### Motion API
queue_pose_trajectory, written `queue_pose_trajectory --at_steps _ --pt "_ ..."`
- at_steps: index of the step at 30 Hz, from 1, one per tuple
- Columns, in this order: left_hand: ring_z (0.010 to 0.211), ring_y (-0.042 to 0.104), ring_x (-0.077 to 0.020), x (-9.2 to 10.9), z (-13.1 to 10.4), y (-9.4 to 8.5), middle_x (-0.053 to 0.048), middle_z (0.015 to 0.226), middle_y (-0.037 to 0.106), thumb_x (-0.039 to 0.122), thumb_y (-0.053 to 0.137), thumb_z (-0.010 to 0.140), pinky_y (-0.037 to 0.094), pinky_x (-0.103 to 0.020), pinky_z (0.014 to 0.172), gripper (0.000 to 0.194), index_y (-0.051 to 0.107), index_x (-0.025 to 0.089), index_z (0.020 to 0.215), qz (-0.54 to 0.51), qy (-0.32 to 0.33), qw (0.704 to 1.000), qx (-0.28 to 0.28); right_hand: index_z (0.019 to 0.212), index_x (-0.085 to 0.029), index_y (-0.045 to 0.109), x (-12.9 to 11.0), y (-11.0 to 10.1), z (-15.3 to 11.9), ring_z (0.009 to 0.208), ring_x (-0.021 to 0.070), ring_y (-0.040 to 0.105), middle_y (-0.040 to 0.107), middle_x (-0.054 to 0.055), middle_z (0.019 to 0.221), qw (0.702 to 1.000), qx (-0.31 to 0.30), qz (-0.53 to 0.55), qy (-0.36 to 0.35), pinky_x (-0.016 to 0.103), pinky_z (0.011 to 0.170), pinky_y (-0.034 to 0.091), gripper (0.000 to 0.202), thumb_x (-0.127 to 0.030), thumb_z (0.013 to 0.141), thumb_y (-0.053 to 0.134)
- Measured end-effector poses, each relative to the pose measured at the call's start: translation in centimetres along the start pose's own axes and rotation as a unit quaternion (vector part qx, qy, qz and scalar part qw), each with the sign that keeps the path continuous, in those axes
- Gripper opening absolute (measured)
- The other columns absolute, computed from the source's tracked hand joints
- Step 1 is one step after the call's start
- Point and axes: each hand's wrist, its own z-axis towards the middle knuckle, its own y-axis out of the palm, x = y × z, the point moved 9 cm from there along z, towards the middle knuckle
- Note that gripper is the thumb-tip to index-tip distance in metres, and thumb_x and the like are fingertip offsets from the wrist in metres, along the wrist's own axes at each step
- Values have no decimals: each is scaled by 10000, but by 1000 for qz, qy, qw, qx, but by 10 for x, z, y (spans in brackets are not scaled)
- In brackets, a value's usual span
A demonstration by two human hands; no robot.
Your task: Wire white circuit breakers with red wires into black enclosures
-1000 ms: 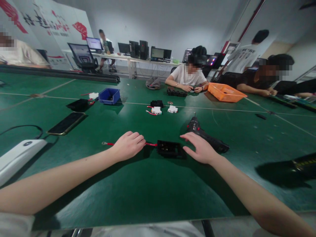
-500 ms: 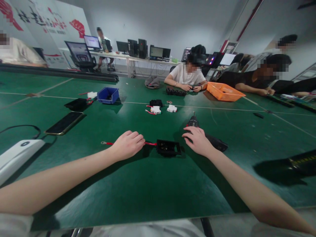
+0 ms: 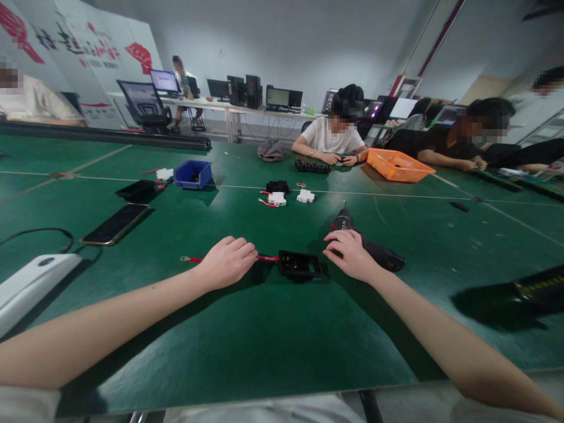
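Observation:
My left hand (image 3: 228,262) is closed around a red wire (image 3: 267,257) with a ring terminal at its far left end. From the hand the wire runs right into a small black plastic housing (image 3: 300,265), which lies open side up on the table and shows metal parts inside. Just right of the housing, my right hand (image 3: 350,254) hovers with curled fingers apart and nothing visible in them. A power drill (image 3: 382,255) lies beyond and beside that hand, its bit pointing away from me and partly covered by the fingers.
Ahead lie white breakers (image 3: 305,195) and a black part (image 3: 277,187). At left are a blue bin (image 3: 192,174), a phone (image 3: 117,224) and a white device (image 3: 35,285). An orange basket (image 3: 399,165) stands near a seated person (image 3: 335,135). A dark cylinder (image 3: 535,291) lies right.
My right hand has shifted slightly left toward the housing, its fingers a little more curled. The left hand keeps its hold on the wire. The view has tilted slightly.

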Motion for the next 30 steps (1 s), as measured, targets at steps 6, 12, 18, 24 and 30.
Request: queue_pose_trajectory --at_steps 6,12,18,24,30 --pt "866 596 -189 -1 -1 -1 -63 941 682 237 524 1002 385 -349 683 177 691 177 1002 -7 -2 1000 5 829 -231 672 0 0 1 1194 283 585 683 72 1173 1000 -4 0 -2 554 1096 267 230 -344 994 558" --pt "840 589 -186 -2 1 -4 -71 898 664 231 501 996 397 -329 689 192 685 179 1008 -33 -6 999 10 795 -230 680 -2 0 1 1196 288 586 706 68 1137 1000 -10 -1 -5 567 1093 275 289 -335 1007 516" --pt "846 590 -186 -1 2 -3 -63 904 665 249 503 1010 386 -333 686 194 684 178 1001 -16 -4 1000 1 777 -223 675 -3 0 2 1197 281 589 717 63 1105 1000 -19 -5 -7 560 1085 280 324 -312 1023 483" --pt "847 590 -188 -1 2 -2 -63 912 671 252 529 1001 379 -342 680 176 690 179 998 -14 -5 1000 -6 839 -239 670 -6 -2 0 1231 297 569 720 60 1127 1000 -27 9 -10 574 1108 254 162 -254 940 544" --pt "858 590 -193 -1 3 -2 -61 938 678 247 545 991 379 -352 676 162 692 179 1002 -11 -2 1000 -4 1073 -279 689 -14 -4 -3 1279 322 542 684 69 1237 998 -43 15 -34 592 1146 220 237 -291 838 658"
